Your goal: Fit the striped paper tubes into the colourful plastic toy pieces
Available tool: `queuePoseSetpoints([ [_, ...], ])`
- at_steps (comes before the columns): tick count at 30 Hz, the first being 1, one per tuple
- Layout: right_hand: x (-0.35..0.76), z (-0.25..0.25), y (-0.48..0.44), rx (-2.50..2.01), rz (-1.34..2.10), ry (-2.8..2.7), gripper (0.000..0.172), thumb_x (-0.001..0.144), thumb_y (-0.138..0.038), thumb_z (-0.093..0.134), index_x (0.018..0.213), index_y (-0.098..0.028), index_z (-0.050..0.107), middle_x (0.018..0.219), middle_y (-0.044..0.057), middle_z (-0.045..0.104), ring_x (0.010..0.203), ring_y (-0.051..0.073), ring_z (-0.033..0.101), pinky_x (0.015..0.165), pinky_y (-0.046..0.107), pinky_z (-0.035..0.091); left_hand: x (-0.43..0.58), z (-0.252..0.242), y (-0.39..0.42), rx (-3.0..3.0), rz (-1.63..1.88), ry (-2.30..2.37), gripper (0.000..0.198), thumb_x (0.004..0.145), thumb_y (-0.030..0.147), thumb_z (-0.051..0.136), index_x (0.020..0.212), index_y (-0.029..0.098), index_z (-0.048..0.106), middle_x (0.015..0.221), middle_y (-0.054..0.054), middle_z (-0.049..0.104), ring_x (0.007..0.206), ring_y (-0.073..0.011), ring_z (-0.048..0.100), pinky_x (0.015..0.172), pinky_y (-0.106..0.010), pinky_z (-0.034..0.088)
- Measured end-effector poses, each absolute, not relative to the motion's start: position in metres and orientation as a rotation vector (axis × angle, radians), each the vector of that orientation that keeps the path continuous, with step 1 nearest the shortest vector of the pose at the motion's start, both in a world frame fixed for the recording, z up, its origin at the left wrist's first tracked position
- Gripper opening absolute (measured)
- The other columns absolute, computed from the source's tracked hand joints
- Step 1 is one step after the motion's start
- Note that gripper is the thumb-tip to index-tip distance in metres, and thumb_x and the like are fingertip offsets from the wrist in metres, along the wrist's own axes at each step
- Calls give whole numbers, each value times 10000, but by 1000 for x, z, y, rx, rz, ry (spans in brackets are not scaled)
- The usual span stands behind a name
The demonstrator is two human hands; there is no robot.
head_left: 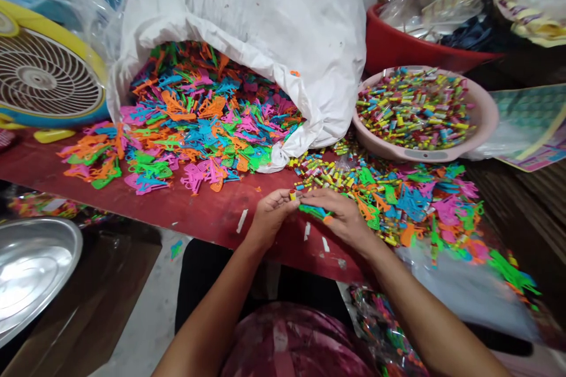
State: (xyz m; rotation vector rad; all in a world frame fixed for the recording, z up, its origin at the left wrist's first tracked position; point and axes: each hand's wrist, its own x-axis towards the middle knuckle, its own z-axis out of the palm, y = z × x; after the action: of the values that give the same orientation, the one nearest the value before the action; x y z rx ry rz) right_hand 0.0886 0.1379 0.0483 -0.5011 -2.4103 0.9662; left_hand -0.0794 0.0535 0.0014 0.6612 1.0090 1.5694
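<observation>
My left hand (270, 212) and my right hand (342, 215) meet over the near edge of the red table (186, 206). The left fingers pinch a small yellow tube (292, 195). The right hand is closed on a green flat plastic toy (313, 210) with an orange tip, its end touching the tube. Just beyond my hands lies a heap of small coloured tubes (325, 174) mixed with flat plastic toys (420, 203).
A white sack (265, 17) spills coloured plastic toys (194, 118) across the table. A pink bowl (484, 112) holds several small tubes; a red tub (389, 41) stands behind it. A yellow fan (44, 70) is at left, a metal basin (30, 271) lower left.
</observation>
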Motion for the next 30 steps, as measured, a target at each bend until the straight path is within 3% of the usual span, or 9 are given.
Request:
queuePoseSetpoints([
  [2,92,45,136,-689,1025,-2246,205,914,-346,622,1068,-265,732,966,52,728,863,210,677,801,367,533,-77,1,53,728,1588,1045,333,784,347,723,1052,150,697,797,-22,693,547,-68,509,538,-198,399],
  [4,93,43,133,-876,1085,-2092,189,915,-380,621,899,-224,727,707,17,689,628,171,630,636,310,507,-75,0,53,815,1587,1065,337,814,348,691,1089,153,695,885,-50,719,535,-72,506,533,-213,400],
  [6,93,43,130,-972,1120,-1994,253,915,-407,615,776,-206,681,572,-8,625,529,152,573,558,281,460,-73,-1,53,880,1579,1093,345,832,341,670,1121,152,688,928,-65,725,532,-77,505,532,-223,402],
  [13,85,38,121,-951,1168,-1939,264,908,-427,618,788,-192,633,614,-20,607,517,125,544,526,250,429,-70,-9,56,972,1609,1150,321,850,359,649,1096,158,696,832,-33,680,518,-76,490,507,-209,387],
  [18,82,33,120,-975,1095,-2012,276,916,-437,595,790,-191,596,649,-12,595,553,129,539,528,244,422,-72,-16,57,1049,1606,1170,331,874,372,632,1128,164,683,937,-53,672,529,-70,485,513,-210,401],
  [25,84,33,121,-945,875,-2190,240,947,-388,548,811,-193,576,719,1,595,632,138,523,598,252,400,-77,-20,57,1329,1564,1329,302,938,343,552,1173,198,674,889,-49,642,720,-148,570,650,-241,440],
  [30,86,40,120,-913,741,-2302,248,964,-351,523,766,-202,519,661,-22,516,599,124,460,593,252,350,-76,-14,57,1555,1490,1378,256,976,296,475,1092,195,680,885,-55,636,831,-180,591,753,-270,441],
])
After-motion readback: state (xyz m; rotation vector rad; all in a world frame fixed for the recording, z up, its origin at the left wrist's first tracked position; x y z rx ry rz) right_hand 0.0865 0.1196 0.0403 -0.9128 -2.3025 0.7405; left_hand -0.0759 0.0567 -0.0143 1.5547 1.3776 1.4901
